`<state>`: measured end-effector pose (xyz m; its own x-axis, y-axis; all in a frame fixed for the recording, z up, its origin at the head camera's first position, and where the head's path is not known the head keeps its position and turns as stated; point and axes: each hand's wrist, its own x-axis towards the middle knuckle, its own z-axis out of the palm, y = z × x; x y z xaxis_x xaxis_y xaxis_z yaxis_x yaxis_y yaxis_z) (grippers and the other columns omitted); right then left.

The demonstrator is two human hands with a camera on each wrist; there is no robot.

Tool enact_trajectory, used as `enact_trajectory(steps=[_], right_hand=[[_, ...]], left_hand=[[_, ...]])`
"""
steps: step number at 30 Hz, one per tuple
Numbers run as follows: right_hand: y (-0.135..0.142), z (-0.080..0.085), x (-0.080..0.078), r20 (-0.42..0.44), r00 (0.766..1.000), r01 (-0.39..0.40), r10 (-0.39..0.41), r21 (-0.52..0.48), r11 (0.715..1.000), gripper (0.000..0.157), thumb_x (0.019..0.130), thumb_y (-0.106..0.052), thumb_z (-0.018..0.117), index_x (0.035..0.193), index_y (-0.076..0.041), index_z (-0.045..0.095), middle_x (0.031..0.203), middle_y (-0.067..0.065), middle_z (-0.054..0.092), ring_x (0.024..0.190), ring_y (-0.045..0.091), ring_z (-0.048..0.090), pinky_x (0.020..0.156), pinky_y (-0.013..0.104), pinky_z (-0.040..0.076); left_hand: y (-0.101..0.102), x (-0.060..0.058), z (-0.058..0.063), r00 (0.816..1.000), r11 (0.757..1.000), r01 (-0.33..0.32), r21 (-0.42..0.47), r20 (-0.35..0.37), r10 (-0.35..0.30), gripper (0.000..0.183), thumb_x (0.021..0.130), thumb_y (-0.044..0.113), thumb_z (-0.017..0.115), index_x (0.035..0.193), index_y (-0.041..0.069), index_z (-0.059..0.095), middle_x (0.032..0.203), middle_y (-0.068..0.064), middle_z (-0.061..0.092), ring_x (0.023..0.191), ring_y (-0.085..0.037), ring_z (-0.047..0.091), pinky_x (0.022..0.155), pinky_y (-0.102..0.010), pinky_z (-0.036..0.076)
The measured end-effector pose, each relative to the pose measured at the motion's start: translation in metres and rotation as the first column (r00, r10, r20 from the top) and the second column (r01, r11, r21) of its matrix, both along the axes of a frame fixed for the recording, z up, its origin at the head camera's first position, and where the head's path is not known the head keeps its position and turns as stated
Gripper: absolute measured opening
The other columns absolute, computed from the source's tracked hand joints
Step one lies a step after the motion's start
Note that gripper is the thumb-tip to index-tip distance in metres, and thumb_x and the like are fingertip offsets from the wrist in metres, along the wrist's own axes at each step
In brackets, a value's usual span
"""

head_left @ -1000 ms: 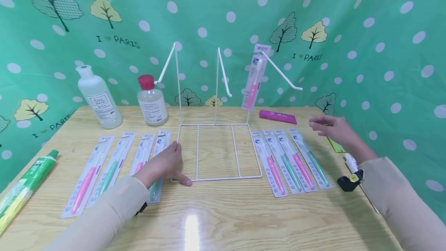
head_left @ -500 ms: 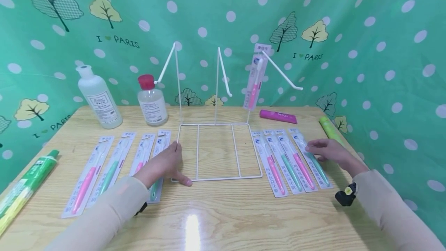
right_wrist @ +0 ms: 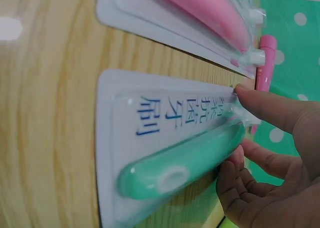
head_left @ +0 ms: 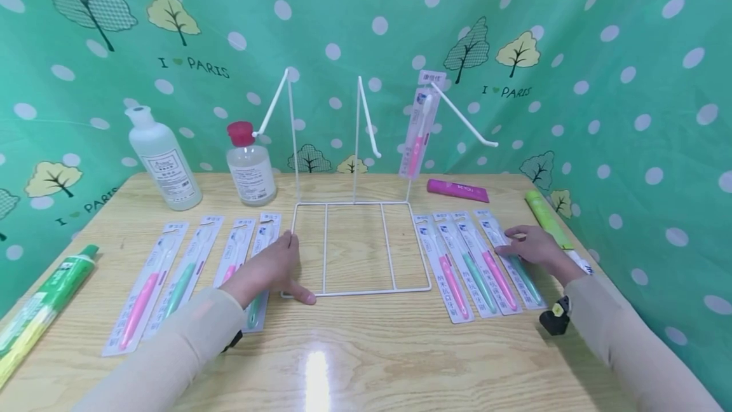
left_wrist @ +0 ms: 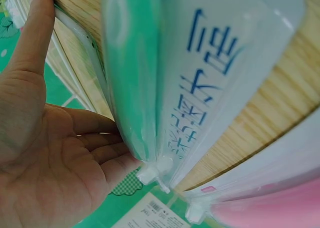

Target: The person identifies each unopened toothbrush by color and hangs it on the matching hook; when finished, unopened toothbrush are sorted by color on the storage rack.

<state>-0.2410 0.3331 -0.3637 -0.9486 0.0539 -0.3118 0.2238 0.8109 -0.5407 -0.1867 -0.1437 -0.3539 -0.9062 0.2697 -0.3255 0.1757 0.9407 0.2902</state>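
Note:
A white wire display rack [head_left: 354,294] with three angled hooks stands mid-table. My left hand [head_left: 271,266] rests at its left front corner, thumb on the front wire and fingers by the side wire, beside a green packaged toothbrush [left_wrist: 135,72]. Its fingers look fairly straight in the left wrist view. My right hand [head_left: 534,248] pinches the rightmost green packaged toothbrush [right_wrist: 185,160] across its edges, thumb on one side and fingers on the other. The package still lies on the table. A pink packaged toothbrush [head_left: 420,126] hangs from the right hook.
More packaged toothbrushes [head_left: 448,272] lie right of the rack, others [head_left: 140,304] to its left. Two bottles [head_left: 166,161] stand at the back left. A purple tube [head_left: 457,190], a lime tube [head_left: 546,218] and a green toothpaste tube [head_left: 48,301] lie around the edges.
My right hand has come down and slightly left from above the table's right side to the rightmost toothbrush package, and now pinches it. The left hand stays at the rack.

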Motion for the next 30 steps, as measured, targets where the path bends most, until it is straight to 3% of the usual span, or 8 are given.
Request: enact_trajectory(steps=[5,10,17,21,26,30], right_hand=[[0.001,-0.002,-0.001,-0.007,0.999,0.031,-0.031,-0.026,0.999,0.077,0.077,-0.039,0.07,0.133,0.004,0.038,0.12,0.026,0.048,0.1,0.033,0.051,0.072,0.031,0.045],[0.001,0.0,0.002,-0.025,0.999,0.046,-0.047,-0.055,0.997,0.067,0.081,-0.038,0.065,0.128,0.005,0.043,0.109,0.02,0.054,0.089,0.025,0.055,0.063,0.022,0.042],[0.004,0.006,0.006,-0.058,0.998,0.034,-0.04,-0.1,0.994,0.056,0.091,-0.04,0.05,0.123,0.006,0.047,0.115,0.022,0.052,0.099,0.028,0.051,0.072,0.029,0.045],[0.012,0.008,0.006,-0.095,0.993,0.052,-0.065,-0.129,0.99,0.059,0.088,-0.044,0.054,0.123,0.003,0.05,0.109,0.017,0.056,0.092,0.023,0.055,0.072,0.033,0.048],[0.017,0.021,0.012,-0.169,0.984,0.021,-0.054,-0.192,0.981,0.061,0.084,-0.049,0.057,0.119,0.001,0.053,0.105,0.012,0.058,0.087,0.016,0.056,0.074,0.035,0.051],[0.008,0.041,0.022,-0.233,0.972,-0.067,0.013,-0.227,0.972,0.059,0.087,-0.046,0.055,0.118,0.004,0.051,0.11,0.018,0.056,0.086,0.014,0.056,0.074,0.028,0.051]], left_hand=[[0.0,-0.001,0.0,1.0,1.0,0.005,-0.012,0.002,-0.004,0.136,0.045,0.065,0.074,0.137,-0.016,0.015,0.142,-0.035,0.009,0.131,-0.045,0.013,0.107,-0.05,0.018],[0.0,-0.002,0.0,1.0,1.0,0.009,-0.023,0.011,-0.009,0.136,0.046,0.065,0.074,0.137,-0.016,0.015,0.142,-0.035,0.009,0.131,-0.045,0.013,0.108,-0.049,0.017],[0.001,-0.001,0.001,1.0,1.0,0.01,-0.029,0.013,-0.01,0.135,0.047,0.065,0.074,0.137,-0.016,0.015,0.142,-0.035,0.009,0.131,-0.045,0.013,0.108,-0.049,0.017],[0.001,-0.001,0.001,1.0,1.0,0.012,-0.029,0.008,-0.012,0.134,0.047,0.065,0.074,0.136,-0.017,0.015,0.142,-0.035,0.009,0.131,-0.045,0.013,0.108,-0.05,0.017],[0.001,0.0,0.002,1.0,0.999,0.019,-0.032,0.005,-0.019,0.134,0.048,0.065,0.074,0.136,-0.017,0.016,0.142,-0.036,0.01,0.131,-0.046,0.013,0.107,-0.05,0.018],[0.001,0.0,0.004,1.0,0.999,0.019,-0.036,0.011,-0.019,0.133,0.048,0.065,0.074,0.136,-0.017,0.015,0.142,-0.036,0.01,0.131,-0.046,0.012,0.108,-0.05,0.017]])
